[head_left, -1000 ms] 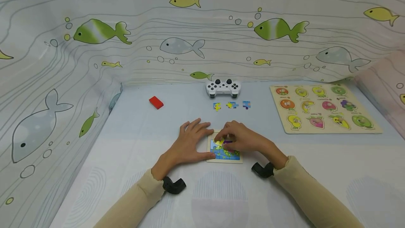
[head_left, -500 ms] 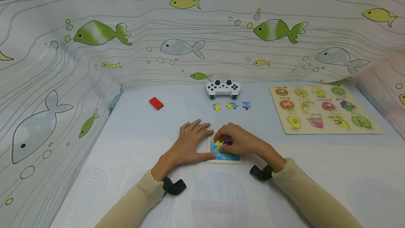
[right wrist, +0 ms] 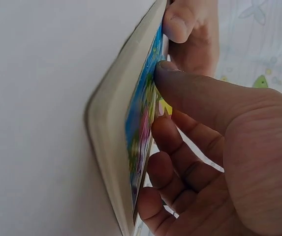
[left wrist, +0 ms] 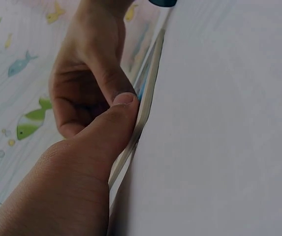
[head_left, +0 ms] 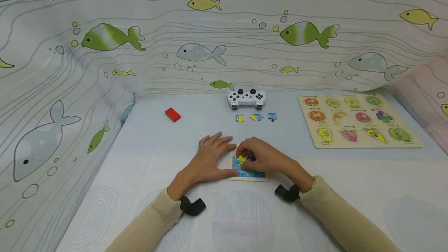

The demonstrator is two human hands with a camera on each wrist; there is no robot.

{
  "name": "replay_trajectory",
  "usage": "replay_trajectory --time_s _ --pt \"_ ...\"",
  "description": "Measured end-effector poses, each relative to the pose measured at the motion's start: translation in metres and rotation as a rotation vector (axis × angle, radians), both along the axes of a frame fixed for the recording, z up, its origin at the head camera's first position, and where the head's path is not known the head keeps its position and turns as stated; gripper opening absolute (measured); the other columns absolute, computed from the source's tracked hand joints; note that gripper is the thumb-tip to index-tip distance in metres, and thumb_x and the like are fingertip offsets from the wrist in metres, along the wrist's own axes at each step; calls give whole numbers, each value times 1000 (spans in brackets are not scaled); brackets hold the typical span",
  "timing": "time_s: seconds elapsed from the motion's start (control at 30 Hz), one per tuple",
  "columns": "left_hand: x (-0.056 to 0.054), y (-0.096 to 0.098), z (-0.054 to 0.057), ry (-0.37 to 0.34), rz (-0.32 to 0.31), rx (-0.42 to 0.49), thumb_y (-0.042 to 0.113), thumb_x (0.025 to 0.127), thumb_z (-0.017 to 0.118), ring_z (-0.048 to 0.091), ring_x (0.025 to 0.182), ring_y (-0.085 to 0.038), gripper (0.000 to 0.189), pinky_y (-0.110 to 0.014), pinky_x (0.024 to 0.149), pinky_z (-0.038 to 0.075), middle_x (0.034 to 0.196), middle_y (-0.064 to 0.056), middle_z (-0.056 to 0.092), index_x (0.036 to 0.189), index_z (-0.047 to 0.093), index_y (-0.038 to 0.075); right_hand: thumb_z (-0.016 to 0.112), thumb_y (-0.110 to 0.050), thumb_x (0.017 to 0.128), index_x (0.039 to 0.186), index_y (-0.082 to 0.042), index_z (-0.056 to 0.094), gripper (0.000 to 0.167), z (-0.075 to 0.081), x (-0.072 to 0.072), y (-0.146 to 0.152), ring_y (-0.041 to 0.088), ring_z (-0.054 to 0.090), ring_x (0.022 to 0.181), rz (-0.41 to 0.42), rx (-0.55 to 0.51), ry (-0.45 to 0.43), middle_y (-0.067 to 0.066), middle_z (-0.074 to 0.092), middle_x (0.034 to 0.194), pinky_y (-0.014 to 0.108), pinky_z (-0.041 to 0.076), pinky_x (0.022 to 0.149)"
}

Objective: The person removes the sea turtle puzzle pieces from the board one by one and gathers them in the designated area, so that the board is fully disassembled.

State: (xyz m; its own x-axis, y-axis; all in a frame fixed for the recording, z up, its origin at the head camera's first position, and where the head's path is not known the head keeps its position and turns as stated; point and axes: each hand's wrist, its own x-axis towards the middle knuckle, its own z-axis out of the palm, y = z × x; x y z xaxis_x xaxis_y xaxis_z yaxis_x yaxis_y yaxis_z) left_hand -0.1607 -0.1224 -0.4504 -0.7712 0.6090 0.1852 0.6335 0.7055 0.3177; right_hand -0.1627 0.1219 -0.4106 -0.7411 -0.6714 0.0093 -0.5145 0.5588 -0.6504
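Observation:
A small jigsaw puzzle in a pale wooden frame (head_left: 245, 179) lies on the table, its picture blue, green, yellow and purple. My left hand (head_left: 213, 158) is spread along the frame's left side, thumb on the lower left corner and fingertips near the upper left one. Over the puzzle, my right hand (head_left: 264, 154) bends its thumb and fingers around a yellow puzzle piece (right wrist: 165, 107). In the right wrist view its thumb (right wrist: 200, 93) meets the blue part of the picture. The right hand hides the puzzle's upper right area in the head view.
Three loose puzzle pieces (head_left: 256, 117) lie in a row beyond the frame, with a white game controller (head_left: 246, 98) behind them. A red block (head_left: 173, 114) is at the left. On the right lies a wooden fruit puzzle board (head_left: 360, 123). Fish-printed cloth walls enclose the table.
My right hand has shifted slightly left and toward me, its thumb sliding left across the puzzle. My left hand and the loose pieces have stayed in place.

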Motion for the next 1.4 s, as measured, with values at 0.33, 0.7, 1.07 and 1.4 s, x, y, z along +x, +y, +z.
replay_trajectory --time_s 0.33,0.7,1.07,1.4 --pt "1 0 2 -16 3 3 68 81 70 26 155 -34 75 -63 119 16 159 1 44 143 57 27 81 -15 87 111 -11 70 26 2 3 0 13 58 92 6 -29 -6 0 66 102 28 51 84" --pt "2 0 3 7 -12 11 66 81 71 28 154 -37 75 -64 118 17 158 -1 45 143 56 26 81 -19 87 112 -12 75 27 1 3 -2 10 59 88 -18 27 33 -4 67 99 24 50 79" --pt "2 0 3 -14 -9 -1 67 81 71 26 154 -36 75 -65 118 17 157 0 45 142 56 26 76 -20 90 115 -13 75 26 3 2 1 10 56 80 -7 -10 64 -3 67 98 23 48 72" --pt "2 0 2 10 -9 28 66 80 74 35 147 -29 73 -62 117 18 140 5 53 139 59 26 75 -19 88 116 -12 76 28 4 -7 10 10 53 74 -27 -48 51 -5 65 94 24 45 66"
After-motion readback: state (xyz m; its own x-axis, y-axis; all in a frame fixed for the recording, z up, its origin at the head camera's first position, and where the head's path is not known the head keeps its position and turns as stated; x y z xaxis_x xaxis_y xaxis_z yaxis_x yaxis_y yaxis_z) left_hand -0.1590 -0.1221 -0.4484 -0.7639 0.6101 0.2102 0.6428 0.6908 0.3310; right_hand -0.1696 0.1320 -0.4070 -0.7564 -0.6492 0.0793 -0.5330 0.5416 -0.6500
